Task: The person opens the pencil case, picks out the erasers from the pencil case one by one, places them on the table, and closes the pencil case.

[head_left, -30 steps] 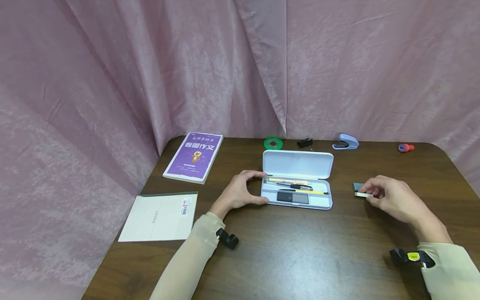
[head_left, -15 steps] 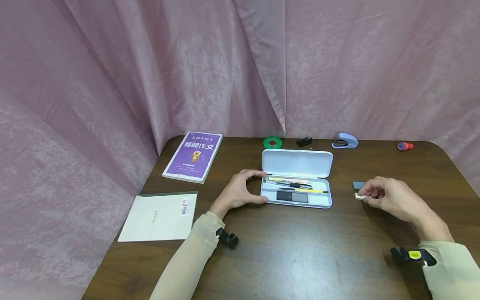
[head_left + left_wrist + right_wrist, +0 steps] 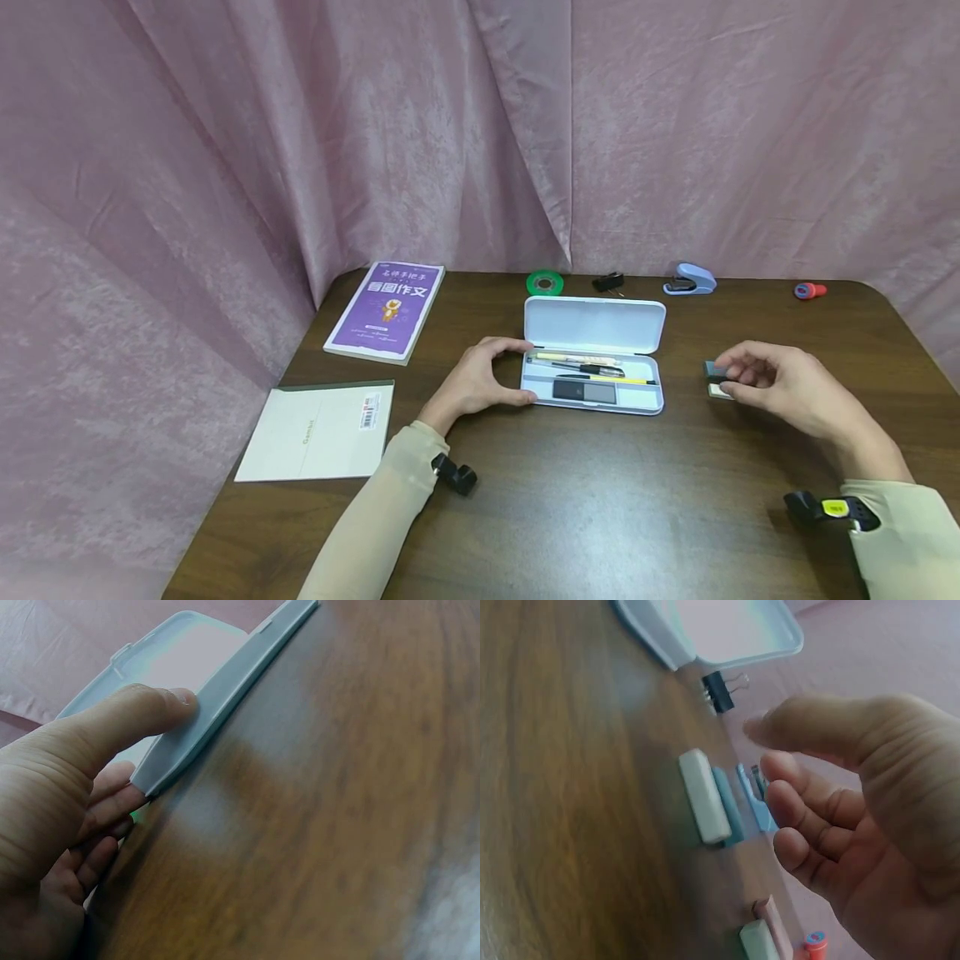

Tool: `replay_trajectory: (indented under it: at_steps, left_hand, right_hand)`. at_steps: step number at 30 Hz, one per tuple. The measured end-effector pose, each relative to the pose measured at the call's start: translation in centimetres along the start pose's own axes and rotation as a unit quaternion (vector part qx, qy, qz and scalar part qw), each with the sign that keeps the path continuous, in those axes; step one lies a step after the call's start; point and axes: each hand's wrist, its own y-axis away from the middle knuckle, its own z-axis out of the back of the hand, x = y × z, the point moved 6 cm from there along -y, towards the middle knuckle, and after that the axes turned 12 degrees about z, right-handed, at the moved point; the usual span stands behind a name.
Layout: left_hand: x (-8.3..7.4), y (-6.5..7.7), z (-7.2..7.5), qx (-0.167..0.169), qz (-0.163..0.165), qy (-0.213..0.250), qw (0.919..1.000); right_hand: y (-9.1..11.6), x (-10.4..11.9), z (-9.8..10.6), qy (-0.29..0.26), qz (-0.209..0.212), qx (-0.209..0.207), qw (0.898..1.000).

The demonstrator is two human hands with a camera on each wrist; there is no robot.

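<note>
Head view: the left hand is gripping the open pencil case at its left end (thumb near, fingers far).

Right wrist view: the right hand, fingers loosely spread and holding nothing, is hovering just beside the white eraser lying on the table.

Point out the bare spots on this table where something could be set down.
Bare wood runs along the near edge of the table, between the two forearms, and between the purple book and the pencil case. It is crowded around the right hand and the erasers, and along the back row by the stapler.
</note>
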Motion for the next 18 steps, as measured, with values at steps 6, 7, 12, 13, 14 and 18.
replay_trajectory:
  at_steps: [6,7,12,13,14,18]
  left_hand:
    - [-0.1,-0.1,0.2,-0.003,-0.003,0.002,1.0000]
    - [-0.1,-0.1,0.2,-0.003,-0.004,0.001,1.0000]
    - [0.0,-0.2,0.0,-0.001,-0.002,0.000,1.0000]
    - [0.0,-0.1,0.0,0.000,-0.002,0.002,1.0000]
    - [0.0,-0.1,0.0,0.001,-0.001,0.003,1.0000]
    - [0.1,0.0,-0.1,0.001,0.002,0.006,1.0000]
  right_hand:
    - [-0.9,1.9,0.5,-0.017,0.009,-0.019,1.000]
    - [-1.1,2.3,0.4,-0.023,0.009,-0.022,0.999]
    - [-2.0,4.1,0.0,-0.042,0.033,-0.027,0.998]
    - [-2.2,4.4,-0.1,-0.044,0.041,-0.025,0.998]
    - [-2.5,4.7,-0.3,-0.044,0.049,-0.023,0.998]
    - [-3.9,6.1,-1.5,-0.044,0.077,-0.003,0.996]
